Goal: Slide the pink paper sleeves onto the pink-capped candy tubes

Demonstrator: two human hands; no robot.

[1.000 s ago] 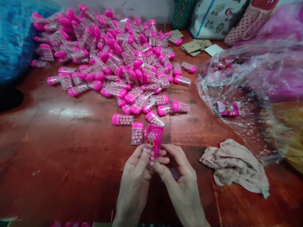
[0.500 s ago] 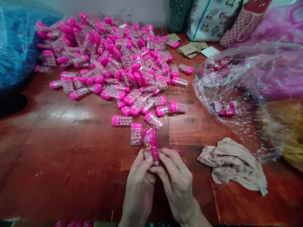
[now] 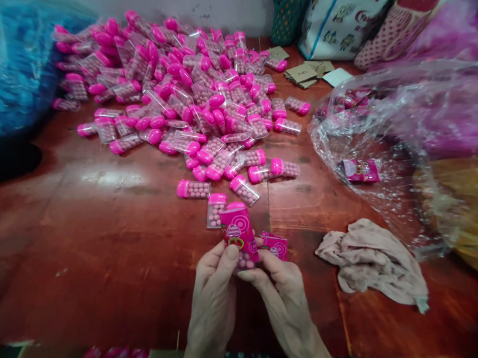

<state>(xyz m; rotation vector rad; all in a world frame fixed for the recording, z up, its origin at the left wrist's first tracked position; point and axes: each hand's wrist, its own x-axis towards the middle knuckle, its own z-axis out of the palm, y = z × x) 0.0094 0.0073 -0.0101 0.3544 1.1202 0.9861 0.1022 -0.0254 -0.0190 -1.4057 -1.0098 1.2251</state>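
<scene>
Between my two hands is a small clear candy box (image 3: 246, 262) with pink balls inside and a pink cap at its far end. A pink printed wrapper (image 3: 239, 225) lies over most of the box. My left hand (image 3: 215, 282) is closed on the box and wrapper, its thumb pressing the wrapper from above. The fingertips of my right hand (image 3: 284, 291) close on the near right corner of the box. Another pink wrapper (image 3: 276, 246) lies flat just beyond my right fingers. A capped candy box (image 3: 216, 211) sits just past the wrapper.
A large heap of candy boxes (image 3: 167, 98) spreads over the back of the red-brown table (image 3: 103, 258). On the right lie a crumpled cloth (image 3: 373, 259) and a clear plastic bag (image 3: 383, 199) with wrappers. A blue bag (image 3: 23, 72) stands left; cardboard pieces (image 3: 303, 74) lie behind.
The wrapper, upright along the box before, now sits wider and slanted across it, and the pink cap shows behind. My right fingers have drawn lower, uncovering the loose wrapper. The view has shifted slightly.
</scene>
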